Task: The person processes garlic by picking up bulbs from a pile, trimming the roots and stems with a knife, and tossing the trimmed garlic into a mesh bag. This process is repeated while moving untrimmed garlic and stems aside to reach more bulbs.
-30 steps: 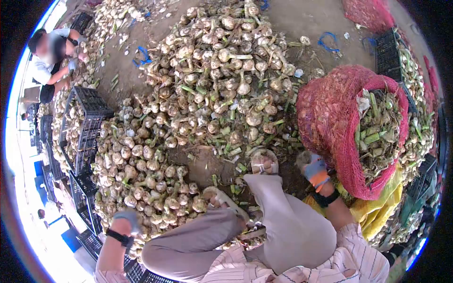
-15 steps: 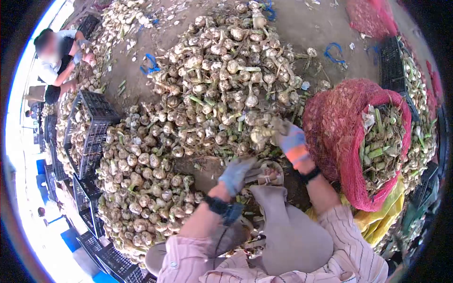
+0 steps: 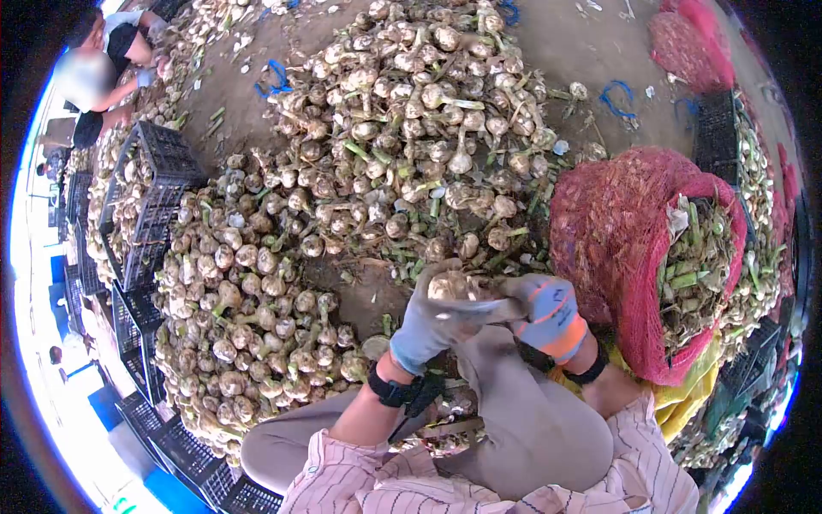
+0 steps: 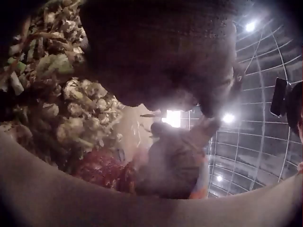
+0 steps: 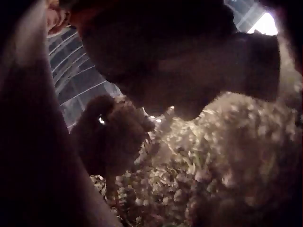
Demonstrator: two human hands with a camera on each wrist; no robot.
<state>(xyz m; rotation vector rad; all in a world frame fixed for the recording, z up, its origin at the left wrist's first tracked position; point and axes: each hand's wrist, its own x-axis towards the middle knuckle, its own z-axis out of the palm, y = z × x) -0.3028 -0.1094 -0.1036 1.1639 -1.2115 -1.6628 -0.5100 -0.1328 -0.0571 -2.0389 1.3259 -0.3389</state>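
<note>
In front of the knees in the head view, my gloved left hand (image 3: 419, 330) holds a garlic bulb (image 3: 447, 286) with its dirty root side up. My right hand (image 3: 552, 317), in a grey-blue and orange glove, grips a knife whose flat grey blade (image 3: 475, 310) is blurred and crosses just below the bulb toward the left fingers. Its handle is hidden in the glove. Both wrist views are dark; the left hand (image 4: 161, 56) fills the top of the left one, and the right hand (image 5: 175, 61) the top of the right one.
A large garlic heap (image 3: 402, 120) spreads ahead, and trimmed bulbs (image 3: 248, 317) pile at the left. Black crates (image 3: 154, 206) line the left side. A red mesh bag (image 3: 616, 223) of cut stalks (image 3: 698, 248) stands at the right. Another person (image 3: 107, 77) sits far left.
The right hand went from beside the mesh bag to the heap, then came back toward the knees with garlic. The left hand rose from the trimmed pile and now holds the bulb.
</note>
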